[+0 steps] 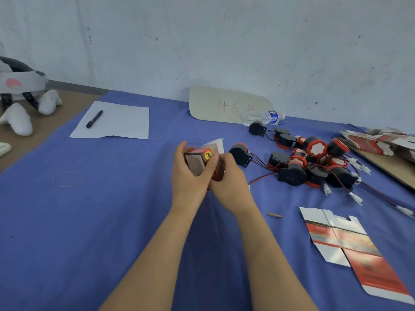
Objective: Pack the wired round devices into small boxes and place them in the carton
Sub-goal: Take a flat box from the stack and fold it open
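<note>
While one small red box (198, 163) is being gripped by the left hand (186, 178) and right hand (229, 177), its contents are being hidden from view. About a dozen wired round devices (312, 163) are being left tangled just right of the grip, with one flat box blank (350, 248) nearer the person.

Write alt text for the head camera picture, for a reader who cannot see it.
A left hand and a right hand hold a small red box above a blue cloth. At the right lie a pile of black and red round devices with wires and a flat unfolded box. Farther back are a paper with a pen and a water bottle.
</note>
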`<state>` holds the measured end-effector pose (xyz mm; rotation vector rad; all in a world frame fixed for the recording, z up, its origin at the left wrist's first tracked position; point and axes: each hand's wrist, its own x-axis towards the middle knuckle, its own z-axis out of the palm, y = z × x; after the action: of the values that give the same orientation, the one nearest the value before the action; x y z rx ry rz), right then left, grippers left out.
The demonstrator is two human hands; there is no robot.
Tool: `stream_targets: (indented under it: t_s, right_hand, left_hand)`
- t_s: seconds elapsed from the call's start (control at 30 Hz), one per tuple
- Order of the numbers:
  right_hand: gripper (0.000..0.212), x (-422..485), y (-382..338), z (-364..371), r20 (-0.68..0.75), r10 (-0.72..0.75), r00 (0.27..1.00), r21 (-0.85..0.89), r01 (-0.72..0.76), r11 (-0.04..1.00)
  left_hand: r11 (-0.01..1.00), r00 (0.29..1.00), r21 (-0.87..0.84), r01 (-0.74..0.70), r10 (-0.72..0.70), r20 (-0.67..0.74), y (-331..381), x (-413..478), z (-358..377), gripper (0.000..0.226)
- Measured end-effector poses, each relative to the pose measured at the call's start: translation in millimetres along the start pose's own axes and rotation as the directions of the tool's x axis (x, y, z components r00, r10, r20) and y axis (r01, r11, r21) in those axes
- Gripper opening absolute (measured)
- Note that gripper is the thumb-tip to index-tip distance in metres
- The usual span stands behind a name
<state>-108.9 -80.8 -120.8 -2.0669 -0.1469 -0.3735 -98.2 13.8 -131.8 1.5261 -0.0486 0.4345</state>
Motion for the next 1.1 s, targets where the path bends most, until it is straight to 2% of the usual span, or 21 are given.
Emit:
stream_targets:
  t_s: [0.07, 0.17, 0.33, 0.47, 0.53, 0.63, 0.7, 0.8, 0.93, 1.03, 1.1]
  right_hand:
    - [0.033, 0, 2, 0, 0.005, 0.054, 0.999, 0.13, -0.054, 0.99]
    - [0.023, -1, 4, -2, 0.049, 0.105, 0.993, 0.22, -0.114, 0.969]
    - [0.023, 0, 9, -6, 0.135, 0.135, 0.982, 0.336, -0.173, 0.926]
    - [0.016, 1, 10, -7, 0.111, 0.152, 0.982, 0.427, -0.185, 0.885]
    - [0.019, 1, 11, -9, 0.088, 0.161, 0.983, 0.49, -0.184, 0.852]
    - [0.026, 2, 12, -10, 0.111, 0.162, 0.98, 0.55, -0.197, 0.812]
    - [0.028, 2, 12, -11, 0.141, 0.154, 0.978, 0.579, -0.207, 0.789]
    - [0.038, 2, 12, -15, 0.215, 0.111, 0.97, 0.678, -0.23, 0.698]
    - [0.043, 1, 12, -17, 0.239, 0.088, 0.967, 0.7, -0.235, 0.675]
    - [0.039, 1, 13, -17, 0.263, 0.09, 0.961, 0.713, -0.256, 0.653]
    - [0.031, 0, 11, -17, 0.277, 0.096, 0.956, 0.732, -0.275, 0.624]
  left_hand:
    - [0.999, 0.999, -0.042, -0.006, 0.007, 0.032, 1, -2, 2, 0.069]
    - [0.999, 0.998, -0.037, -0.021, 0.024, 0.062, 0, -3, 2, 0.067]
    - [0.999, 0.993, -0.042, -0.028, 0.033, 0.11, 0, -5, 3, 0.064]
    - [0.989, 0.989, -0.124, 0.085, -0.069, 0.13, 0, -2, 0, 0.049]
    - [0.989, 0.985, -0.083, 0.12, -0.108, 0.137, -4, 1, -1, 0.038]
    - [0.995, 0.979, 0.058, 0.08, -0.09, 0.183, -7, 0, -1, 0.032]
    - [0.995, 0.976, 0.07, 0.075, -0.087, 0.197, -7, 0, -1, 0.032]
    - [0.995, 0.977, 0.044, 0.084, -0.091, 0.194, -5, 0, -1, 0.032]
    - [0.997, 0.982, 0.039, 0.065, -0.07, 0.175, -2, -2, 1, 0.033]
    - [0.998, 0.987, 0.04, 0.045, -0.05, 0.156, -1, -2, 2, 0.031]
    - [0.995, 0.984, 0.003, 0.095, -0.095, 0.149, -1, -1, 1, 0.031]
